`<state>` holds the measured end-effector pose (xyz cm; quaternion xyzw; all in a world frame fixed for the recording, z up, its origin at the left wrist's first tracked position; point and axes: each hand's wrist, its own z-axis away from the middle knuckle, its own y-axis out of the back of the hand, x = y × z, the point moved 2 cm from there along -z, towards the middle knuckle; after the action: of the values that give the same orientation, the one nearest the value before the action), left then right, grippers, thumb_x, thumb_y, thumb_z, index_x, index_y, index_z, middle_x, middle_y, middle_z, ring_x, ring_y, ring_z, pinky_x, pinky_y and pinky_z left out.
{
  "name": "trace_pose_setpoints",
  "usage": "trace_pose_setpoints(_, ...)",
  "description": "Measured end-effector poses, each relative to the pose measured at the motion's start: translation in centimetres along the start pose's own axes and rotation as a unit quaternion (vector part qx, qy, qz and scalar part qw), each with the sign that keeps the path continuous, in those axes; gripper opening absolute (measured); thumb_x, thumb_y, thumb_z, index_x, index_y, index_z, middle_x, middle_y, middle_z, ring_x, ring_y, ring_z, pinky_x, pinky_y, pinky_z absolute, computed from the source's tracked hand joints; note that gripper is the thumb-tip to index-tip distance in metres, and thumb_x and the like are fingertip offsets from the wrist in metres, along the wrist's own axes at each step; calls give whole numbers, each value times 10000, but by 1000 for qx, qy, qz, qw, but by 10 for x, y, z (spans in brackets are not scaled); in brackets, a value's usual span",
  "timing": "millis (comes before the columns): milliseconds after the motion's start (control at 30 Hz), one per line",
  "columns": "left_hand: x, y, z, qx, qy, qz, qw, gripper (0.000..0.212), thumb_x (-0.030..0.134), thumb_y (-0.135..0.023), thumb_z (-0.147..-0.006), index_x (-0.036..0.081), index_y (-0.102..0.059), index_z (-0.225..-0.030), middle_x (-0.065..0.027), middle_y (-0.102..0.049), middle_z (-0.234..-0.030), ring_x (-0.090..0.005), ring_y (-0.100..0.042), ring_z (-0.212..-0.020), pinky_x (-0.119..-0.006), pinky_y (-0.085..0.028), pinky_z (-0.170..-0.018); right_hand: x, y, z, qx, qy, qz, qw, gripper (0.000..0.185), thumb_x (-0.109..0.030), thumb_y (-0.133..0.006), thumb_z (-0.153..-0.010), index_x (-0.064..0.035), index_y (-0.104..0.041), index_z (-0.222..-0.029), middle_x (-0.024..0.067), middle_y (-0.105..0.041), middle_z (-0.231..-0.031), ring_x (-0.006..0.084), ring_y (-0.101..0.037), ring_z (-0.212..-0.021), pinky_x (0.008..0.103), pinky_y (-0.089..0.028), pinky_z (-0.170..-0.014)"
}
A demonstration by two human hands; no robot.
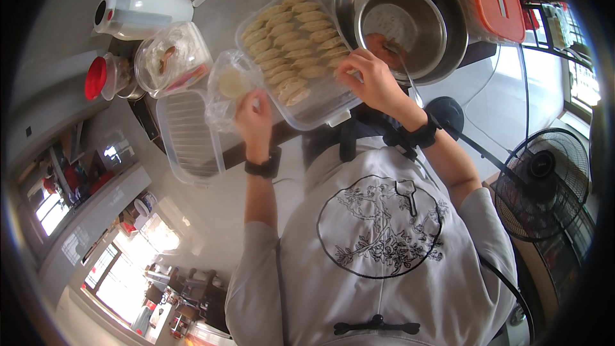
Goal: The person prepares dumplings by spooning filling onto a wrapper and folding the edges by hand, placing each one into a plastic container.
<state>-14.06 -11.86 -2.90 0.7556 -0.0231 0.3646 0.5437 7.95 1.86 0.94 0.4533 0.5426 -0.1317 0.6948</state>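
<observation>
Rows of pale, pleated dumplings (288, 41) lie in a clear plastic container (312, 117) before me. My right hand (370, 77) reaches over its right side, fingertips pinched on a dumpling (354, 73) that they partly cover. My left hand (254, 115) is blurred, fingers curled, at the lower right edge of a clear plastic bag (221, 110). Round dough wrappers (231, 82) show inside that bag. Whether the left fingers hold anything cannot be made out. To the right, a steel bowl (435, 33) with reddish filling (382, 48) and a spoon (414, 87) sits inside a larger steel basin (456, 33).
A tub of white flour (185, 48) holds a brown spoon. Near it are a white bottle-like container (153, 9), a red-lidded jar (96, 78) and a ribbed plastic lid (190, 137) overhanging the table edge. An orange-lidded box (495, 5) and a fan (540, 182) are at right.
</observation>
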Motion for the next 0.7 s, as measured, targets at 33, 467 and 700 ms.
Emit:
trace_pose_setpoints(33,-4,4,-6,2,1,-2,1000,161,140,-611,-735,87,-602,-886,-57,-596,-861,-240,-556,-598,-310,-441,-538,-1,0,-1,-2,2,-1,1000,114,-30,-619,-717,-29,-590,-827,87,-533,-815,217,-547,-679,284,-431,-593)
trace_pose_setpoints(467,-36,-1,-21,-17,-7,-191,981,358,93,-638,-647,104,-593,-1002,-59,-573,-1055,-264,-518,-967,-365,-402,-825,-16,3,-14,23,-53,-16,998,74,-94,-563,-780,-35,-580,-821,119,-540,-846,284,-578,-724,333,-456,-633)
trace_pose_setpoints(700,-55,8,-22,9,-26,-156,987,258,95,-634,-649,105,-636,-907,-46,-611,-973,-235,-556,-901,-336,-420,-794,-5,4,-16,-14,-111,-104,988,150,-145,-561,-812,-18,-600,-882,74,-571,-836,156,-574,-703,265,-449,-634)
